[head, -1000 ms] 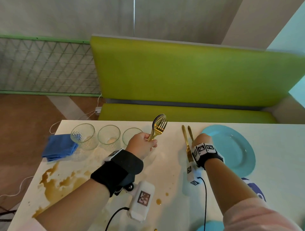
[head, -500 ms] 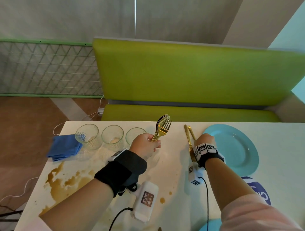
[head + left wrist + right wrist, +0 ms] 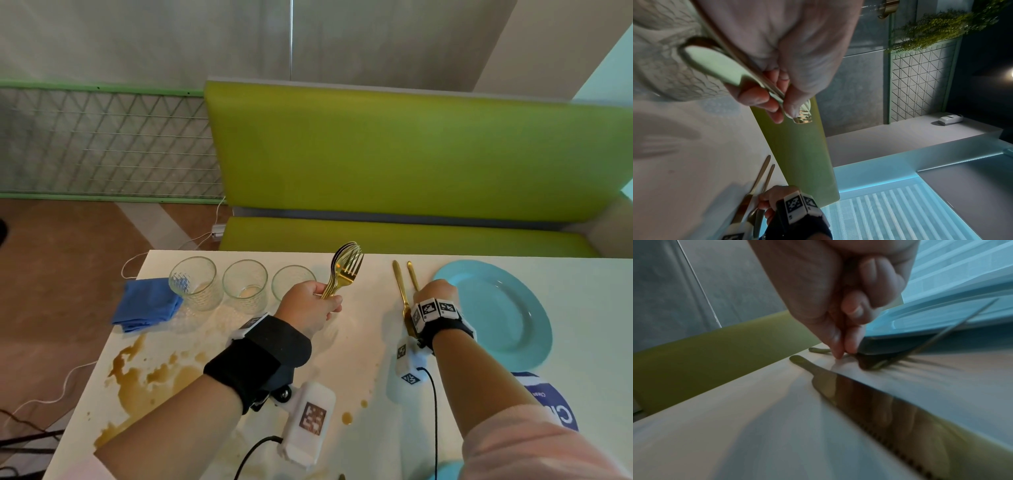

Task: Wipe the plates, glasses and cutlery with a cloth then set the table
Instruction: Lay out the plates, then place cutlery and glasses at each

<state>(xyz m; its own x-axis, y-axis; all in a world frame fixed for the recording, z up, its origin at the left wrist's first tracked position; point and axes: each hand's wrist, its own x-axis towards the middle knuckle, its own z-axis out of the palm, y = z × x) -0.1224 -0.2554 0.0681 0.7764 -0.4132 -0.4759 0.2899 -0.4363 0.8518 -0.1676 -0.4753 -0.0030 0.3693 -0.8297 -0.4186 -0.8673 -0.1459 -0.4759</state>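
My left hand (image 3: 329, 301) grips a bunch of gold forks and spoons (image 3: 346, 269) by their handles, heads up above the white table (image 3: 359, 342); the same grip shows in the left wrist view (image 3: 777, 104). My right hand (image 3: 435, 291) is down on the table, left of the light blue plate (image 3: 507, 308). Its thumb and fingertip (image 3: 838, 352) pinch the handle of a gold utensil (image 3: 412, 275) lying there; the utensil's head is hidden. A gold knife (image 3: 401, 294) lies just left of it, serrated blade toward me (image 3: 879, 399).
Three empty glasses (image 3: 245, 286) stand in a row at the far left, with a folded blue cloth (image 3: 147, 305) at the table's left edge. Brown spilled liquid (image 3: 147, 380) covers the near left. A green bench (image 3: 411, 154) runs behind the table. Another blue plate's rim (image 3: 445, 471) shows at the bottom.
Both hands hold the same places and grips. Only the head view has shifted slightly.
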